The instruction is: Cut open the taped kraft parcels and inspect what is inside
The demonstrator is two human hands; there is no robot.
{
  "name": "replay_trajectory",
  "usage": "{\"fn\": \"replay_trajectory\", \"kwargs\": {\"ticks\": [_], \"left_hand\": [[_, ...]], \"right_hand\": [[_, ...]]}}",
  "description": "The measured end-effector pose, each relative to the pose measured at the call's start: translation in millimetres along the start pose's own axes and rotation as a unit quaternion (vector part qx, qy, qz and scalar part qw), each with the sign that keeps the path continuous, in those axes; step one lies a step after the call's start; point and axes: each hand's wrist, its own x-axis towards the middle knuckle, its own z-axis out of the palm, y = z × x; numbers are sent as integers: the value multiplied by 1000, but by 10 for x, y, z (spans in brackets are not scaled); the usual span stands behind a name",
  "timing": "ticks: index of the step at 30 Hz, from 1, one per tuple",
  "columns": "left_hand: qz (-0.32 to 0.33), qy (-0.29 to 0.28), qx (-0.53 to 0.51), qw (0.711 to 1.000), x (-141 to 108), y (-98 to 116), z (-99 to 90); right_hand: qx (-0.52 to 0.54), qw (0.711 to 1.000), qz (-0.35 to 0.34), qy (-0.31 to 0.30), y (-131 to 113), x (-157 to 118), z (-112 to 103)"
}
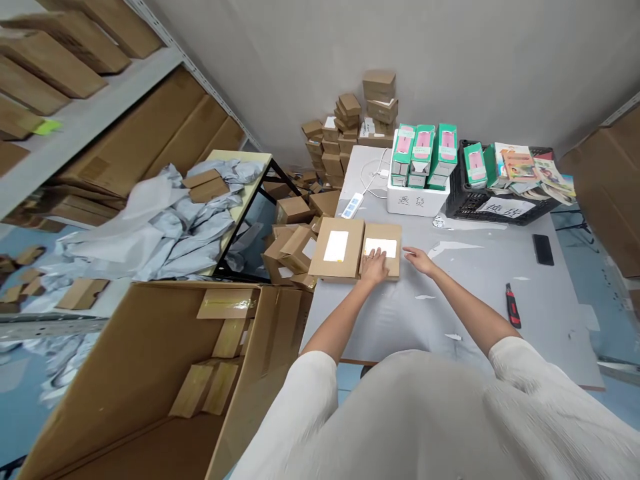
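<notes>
Reference: right cardboard box (393, 250). Touching its left side, a second cardboard box (354, 250) bearing a white label (336, 245). Left hand (374, 267) open, palm down on the reference box, fingers spread, holding nothing. Right hand (419, 260) open, empty, just right of it, above the grey table (475, 280). Farther right: box cutter (513, 307), phone (543, 249).

The person wears a loose, off-white short-sleeved top (425, 420) of soft, creased cloth, its folds bunching just below the near edge of the grey-covered table (550, 377). The wide left sleeve (314, 387) and right sleeve (515, 363) end in plain hems around the elbows. Beyond them, the forearms, left hand (374, 268) and right hand (419, 261) are bare.
</notes>
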Motion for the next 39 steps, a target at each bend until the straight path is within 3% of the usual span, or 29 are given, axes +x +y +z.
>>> {"fn": "replay_trajectory", "kwargs": {"ticks": [3,7,13,16,21,25,28,33,39], "left_hand": [[-2,-10,16,1000,-28,70,5],[6,-22,26,999,-37,200,69],[42,-30,54,997,-91,522,247],[53,-34,65,996,-138,679,302],[75,-36,82,993,-206,881,380],[97,-35,93,990,-268,1047,492],[116,-48,97,987,-335,1162,592],[130,-59,93,985,-474,1198,702],[134,-25,74,988,-601,1057,636]], "right_hand": [[18,999,32,-4,45,55,-11],[24,999,26,9,118,143,-25],[2,995,23,100,329,132,-146],[-30,993,14,115,447,46,-245],[-151,983,1,105,524,-122,-428],[-294,951,0,93,472,-247,-572],[-369,928,-26,41,417,-293,-664],[-404,914,-25,-35,393,-308,-743],[-380,925,-11,6,409,-433,-734]]}}
